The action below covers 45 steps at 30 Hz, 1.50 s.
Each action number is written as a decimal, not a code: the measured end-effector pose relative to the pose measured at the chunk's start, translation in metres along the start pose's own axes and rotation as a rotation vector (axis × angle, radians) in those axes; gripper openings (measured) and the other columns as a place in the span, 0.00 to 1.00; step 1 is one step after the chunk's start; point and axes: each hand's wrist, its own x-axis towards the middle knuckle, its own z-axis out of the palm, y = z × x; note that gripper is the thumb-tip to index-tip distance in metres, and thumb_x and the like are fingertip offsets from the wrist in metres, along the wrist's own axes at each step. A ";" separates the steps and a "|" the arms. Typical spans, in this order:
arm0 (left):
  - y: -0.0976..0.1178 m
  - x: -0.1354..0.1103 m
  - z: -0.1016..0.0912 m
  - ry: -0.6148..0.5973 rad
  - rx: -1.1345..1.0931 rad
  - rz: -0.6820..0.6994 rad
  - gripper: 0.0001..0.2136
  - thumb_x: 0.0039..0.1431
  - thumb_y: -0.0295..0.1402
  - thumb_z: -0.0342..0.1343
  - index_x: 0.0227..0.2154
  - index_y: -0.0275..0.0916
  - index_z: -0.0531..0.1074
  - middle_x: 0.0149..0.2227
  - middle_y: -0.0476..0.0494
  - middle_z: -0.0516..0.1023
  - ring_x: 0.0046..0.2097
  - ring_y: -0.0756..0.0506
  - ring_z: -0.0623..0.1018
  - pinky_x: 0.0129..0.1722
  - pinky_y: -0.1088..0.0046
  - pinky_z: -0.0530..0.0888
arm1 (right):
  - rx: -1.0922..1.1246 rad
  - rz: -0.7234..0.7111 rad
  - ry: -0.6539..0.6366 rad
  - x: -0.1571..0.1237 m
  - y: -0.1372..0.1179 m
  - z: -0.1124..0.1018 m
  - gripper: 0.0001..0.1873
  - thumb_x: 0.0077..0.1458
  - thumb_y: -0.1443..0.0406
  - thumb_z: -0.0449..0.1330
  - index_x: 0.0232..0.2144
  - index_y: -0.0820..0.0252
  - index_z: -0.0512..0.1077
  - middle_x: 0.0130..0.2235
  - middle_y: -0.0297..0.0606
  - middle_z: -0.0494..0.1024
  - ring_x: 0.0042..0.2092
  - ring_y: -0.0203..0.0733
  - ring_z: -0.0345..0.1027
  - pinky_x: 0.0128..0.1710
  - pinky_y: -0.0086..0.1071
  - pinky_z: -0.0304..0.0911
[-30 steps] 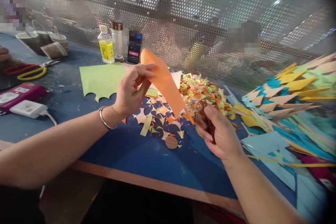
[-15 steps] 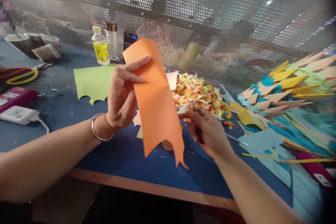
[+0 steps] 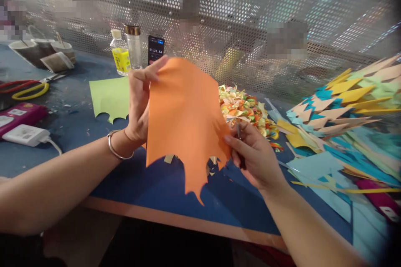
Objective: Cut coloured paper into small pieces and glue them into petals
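A sheet of orange paper (image 3: 184,112) with a jagged, cut-out lower edge is held up over the table, facing me. My left hand (image 3: 139,104) pinches it by its upper left side, fingers partly behind it. At the right edge my right hand (image 3: 252,154) has its thumb and fingers closed on the paper. A thin grey metal piece (image 3: 238,130) sticks up between those fingers; the rest of this tool is hidden. On the table behind the left hand lies a green paper sheet (image 3: 109,98) with a scalloped edge.
A heap of colourful paper scraps (image 3: 246,108) sits behind my right hand. Spiky folded paper stacks (image 3: 341,100) and blue sheets (image 3: 316,169) fill the right. Bottles (image 3: 120,56), a phone (image 3: 156,48), scissors (image 3: 34,89) and a white charger (image 3: 26,134) stand or lie left and back.
The orange paper has been turned to face me more broadly and spread out. My right hand, apart from it before, now grips its right edge.
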 end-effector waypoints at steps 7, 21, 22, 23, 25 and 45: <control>0.000 0.008 -0.003 -0.449 -0.157 -0.844 0.34 0.64 0.57 0.30 0.44 0.37 0.74 0.37 0.39 0.81 0.45 0.39 0.79 0.41 0.63 0.75 | -0.216 -0.254 0.156 0.002 0.006 -0.006 0.12 0.55 0.61 0.64 0.32 0.54 0.62 0.27 0.25 0.64 0.16 0.27 0.57 0.14 0.26 0.54; 0.006 -0.004 -0.005 -0.758 -0.144 -1.012 0.08 0.56 0.37 0.59 0.37 0.43 0.78 0.41 0.42 0.81 0.41 0.44 0.81 0.39 0.66 0.79 | -0.317 -0.331 0.204 0.004 0.006 -0.012 0.11 0.55 0.62 0.64 0.35 0.51 0.63 0.24 0.27 0.64 0.17 0.32 0.59 0.16 0.31 0.57; 0.004 -0.004 -0.003 -0.731 -0.157 -1.029 0.09 0.58 0.37 0.56 0.40 0.43 0.78 0.43 0.41 0.81 0.42 0.43 0.81 0.39 0.66 0.79 | -0.318 -0.329 0.201 0.004 0.006 -0.013 0.11 0.55 0.62 0.64 0.34 0.51 0.63 0.24 0.27 0.65 0.17 0.32 0.59 0.16 0.31 0.57; 0.003 -0.005 -0.002 -0.705 -0.173 -1.043 0.10 0.60 0.36 0.55 0.42 0.43 0.77 0.45 0.41 0.81 0.43 0.43 0.81 0.39 0.66 0.79 | -0.323 -0.328 0.202 0.004 0.006 -0.013 0.11 0.55 0.62 0.64 0.34 0.51 0.63 0.24 0.27 0.65 0.17 0.32 0.59 0.16 0.31 0.58; -0.001 -0.003 -0.002 -0.627 -0.210 -1.062 0.11 0.63 0.35 0.51 0.44 0.42 0.77 0.45 0.39 0.81 0.43 0.43 0.81 0.38 0.67 0.79 | -0.347 -0.333 0.220 0.005 0.005 -0.015 0.11 0.55 0.62 0.64 0.34 0.52 0.63 0.25 0.27 0.65 0.17 0.32 0.60 0.16 0.31 0.58; -0.047 0.031 -0.049 0.080 -0.329 -1.023 0.06 0.59 0.26 0.54 0.37 0.33 0.75 0.41 0.38 0.80 0.37 0.44 0.79 0.30 0.70 0.74 | -1.101 -0.587 -0.458 0.041 0.007 0.123 0.09 0.57 0.62 0.58 0.40 0.58 0.66 0.40 0.39 0.78 0.39 0.45 0.73 0.30 0.33 0.57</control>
